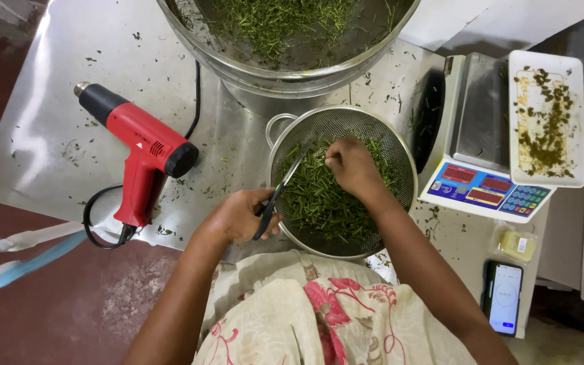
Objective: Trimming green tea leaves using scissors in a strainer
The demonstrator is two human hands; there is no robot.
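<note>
A small clear packet (516, 245) with something pale yellow inside and a white label on it lies on the metal table (49, 135), just under the weighing scale (484, 135) and above a dark phone (503, 297) with a lit screen. The scale's front panel is blue, with red display windows and a block of light keys. On the scale's right side rests a white rectangular tray (547, 122) scattered with dark dried bits and yellowish stains.

The person sits close to the table's edge, a floral cloth over the lap. The left hand (238, 217) is clenched around the handles of black scissors (280, 191), whose blades point up over the rim of a steel colander (400, 159). The right hand (351, 165) is inside the colander, fingers pinched down on the cut green stems (319, 206) that fill it; I cannot tell how much it grasps.

Just behind the colander stands a large steel basin (285, 71) holding more chopped greens, nearly touching the colander's handle. To the left a red and black heat gun (140, 152) lies on its side, its black cord looping off the table. Green scraps litter the metal all around.
</note>
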